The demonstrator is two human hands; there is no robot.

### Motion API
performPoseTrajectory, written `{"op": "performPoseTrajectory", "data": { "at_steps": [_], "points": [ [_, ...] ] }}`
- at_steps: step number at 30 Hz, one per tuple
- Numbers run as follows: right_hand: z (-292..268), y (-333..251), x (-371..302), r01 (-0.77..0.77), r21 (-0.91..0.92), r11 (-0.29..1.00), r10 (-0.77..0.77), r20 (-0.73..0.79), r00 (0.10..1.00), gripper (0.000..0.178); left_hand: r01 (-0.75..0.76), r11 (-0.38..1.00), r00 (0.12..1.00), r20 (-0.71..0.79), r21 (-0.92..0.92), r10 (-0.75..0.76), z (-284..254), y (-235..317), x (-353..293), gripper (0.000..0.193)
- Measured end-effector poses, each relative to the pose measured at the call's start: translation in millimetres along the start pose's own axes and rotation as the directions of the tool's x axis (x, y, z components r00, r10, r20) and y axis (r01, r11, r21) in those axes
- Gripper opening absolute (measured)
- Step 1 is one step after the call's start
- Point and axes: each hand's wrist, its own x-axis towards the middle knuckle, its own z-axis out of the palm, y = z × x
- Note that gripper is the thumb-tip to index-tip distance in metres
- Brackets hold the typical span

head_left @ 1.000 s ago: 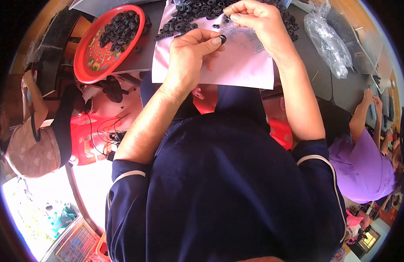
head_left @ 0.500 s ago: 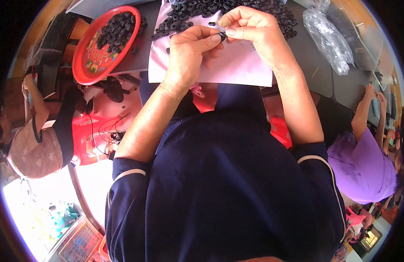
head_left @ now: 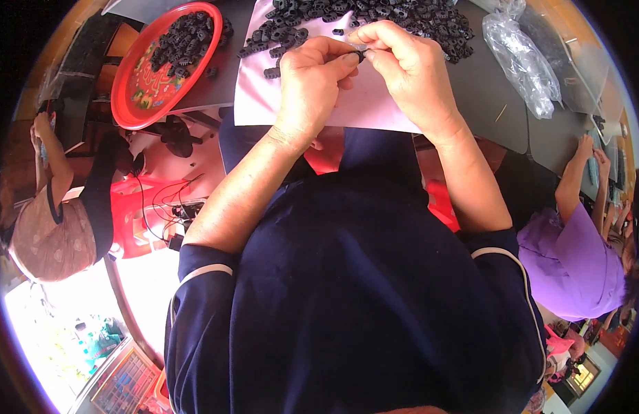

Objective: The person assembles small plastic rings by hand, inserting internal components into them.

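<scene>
My left hand point(head_left: 312, 79) is closed, thumb and fingers pinching a small black plastic part point(head_left: 361, 55) over the pink cloth point(head_left: 264, 110). My right hand point(head_left: 413, 76) meets it from the other side, with its thumb and fingertips drawn together right at the part. Whatever those right fingertips grip is too small and covered to name. Beyond both hands lies a heap of similar black plastic parts point(head_left: 423, 17), spread across the far side of the cloth. A few loose ones point(head_left: 272, 72) rest beside my left hand.
On the left, a red oval tray point(head_left: 119, 103) holds more black parts. Clear plastic bags point(head_left: 523, 65) lie on the grey table point(head_left: 495, 127) to the right. One person in a brown patterned top point(head_left: 57, 238) sits at left, another in purple point(head_left: 575, 262) at right.
Both hands have shifted slightly to the right, still together at the black part. It now shows less between the fingers.
</scene>
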Motion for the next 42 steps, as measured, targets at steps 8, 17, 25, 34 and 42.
{"op": "performPoseTrajectory", "data": {
  "at_steps": [8, 17, 25, 34, 42],
  "points": [
    [8, 3, -4, -0.001, -0.126, 0.992, -0.007, -0.064, 0.998, 0.022, -0.066, 0.995, 0.998, -0.012, 0.07, 0.067, 3, -4, -1, 0.012],
    [20, 14, -13, 0.055, -0.142, 0.988, -0.079, -0.168, 0.983, 0.029, -0.215, 0.95, 0.966, -0.092, 0.224, 0.24, 9, -12, 0, 0.01],
    [21, 13, -20, -0.018, -0.041, 0.999, 0.01, -0.199, 0.98, 0.028, -0.306, 0.868, 0.93, -0.071, 0.391, 0.359, 7, -20, -3, 0.01],
    [25, 17, -23, 0.164, -0.164, 0.973, -0.2, -0.235, 0.951, 0.028, -0.401, 0.806, 0.881, -0.059, 0.436, 0.47, 11, -13, -2, 0.01],
    [25, 15, -25, 0.091, -0.046, 0.995, -0.099, -0.253, 0.962, 0.028, -0.392, 0.864, 0.905, -0.038, 0.316, 0.424, 6, -22, -1, 0.01]
  ]
}}
